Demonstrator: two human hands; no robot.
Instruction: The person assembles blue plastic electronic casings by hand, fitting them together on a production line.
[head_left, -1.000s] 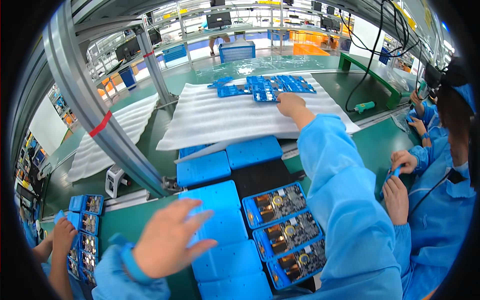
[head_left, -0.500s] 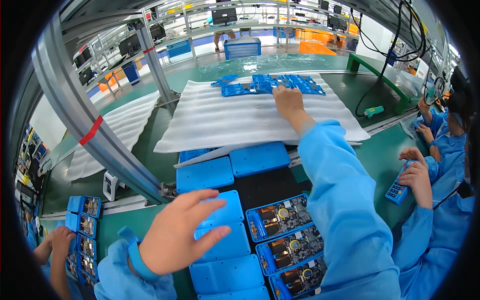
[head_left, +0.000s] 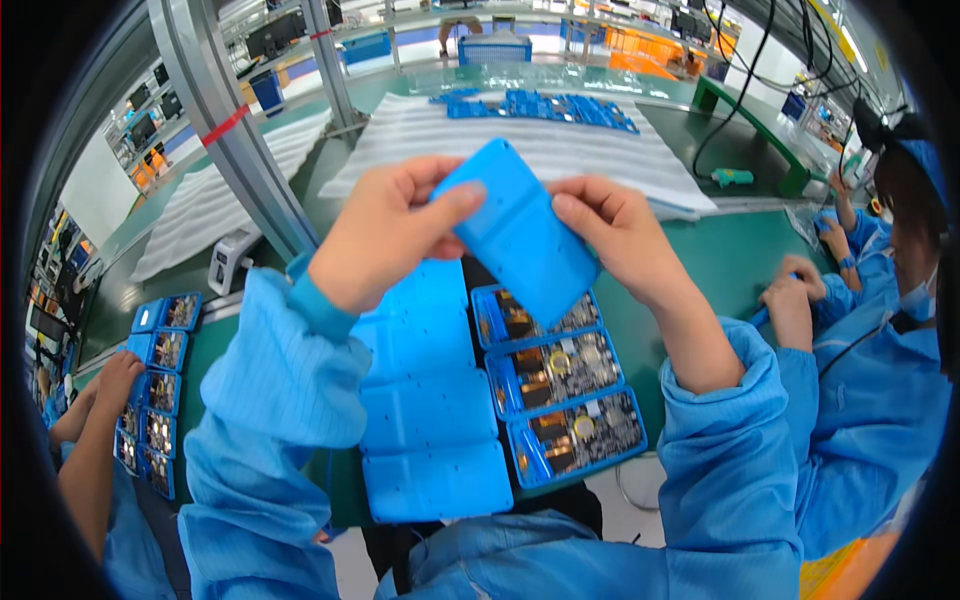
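Note:
A flat blue plastic cover [head_left: 522,240] with small holes is held up and tilted above the bench. My left hand [head_left: 385,225] pinches its upper left edge, thumb on top. On the other side, my right hand [head_left: 630,235] grips its right edge between thumb and fingers. Below lies a column of closed blue covers [head_left: 430,410]. Beside them, to the right, stand several open blue housings [head_left: 575,435], with circuit boards and a blue cylinder in each; the cover partly hides the farthest. Farther back, a pile of blue parts [head_left: 545,106] rests on white foam sheeting [head_left: 390,140].
A metal post [head_left: 225,120] with red tape rises at the left. A green-handled tool [head_left: 732,177] lies at the right back near a green stand [head_left: 770,150]. Co-workers sit on both sides; the left one's hand [head_left: 118,378] is at a row of open housings [head_left: 165,350].
My right hand has come back from the pile on the foam. Both hands have met in front of me and now hold a blue cover. The view has tipped downward.

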